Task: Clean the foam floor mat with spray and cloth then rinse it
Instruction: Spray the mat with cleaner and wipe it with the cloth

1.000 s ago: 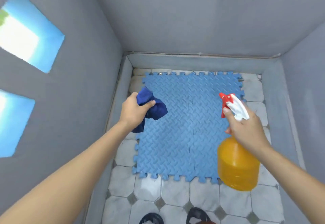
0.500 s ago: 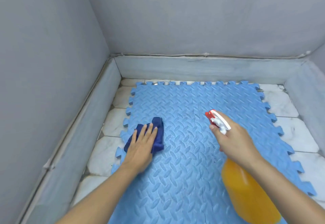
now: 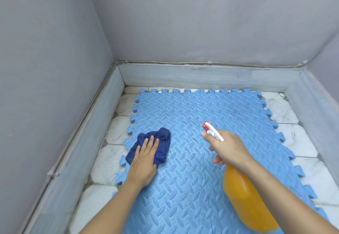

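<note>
A light blue foam floor mat [image 3: 201,116] with a raised tread pattern and puzzle edges lies flat on the tiled floor. A dark blue cloth [image 3: 161,142] rests crumpled on the mat's left side. My left hand [image 3: 145,160] lies flat on top of it, fingers spread, pressing it down. My right hand [image 3: 229,149] grips the neck of an orange spray bottle [image 3: 244,199] held above the mat's right half. The bottle's white and red nozzle [image 3: 211,131] points toward the mat's middle, with my index finger along the trigger.
White marble floor tiles [image 3: 113,160] show around the mat on the left, right and far side. A low grey marble skirting [image 3: 201,75] and grey walls [image 3: 45,68] close in the space on three sides, near the mat's edges.
The view has dropped from standing height to close above the mat. My left hand went from holding the cloth in the air to pressing it on the mat. The bottle stays in my right hand.
</note>
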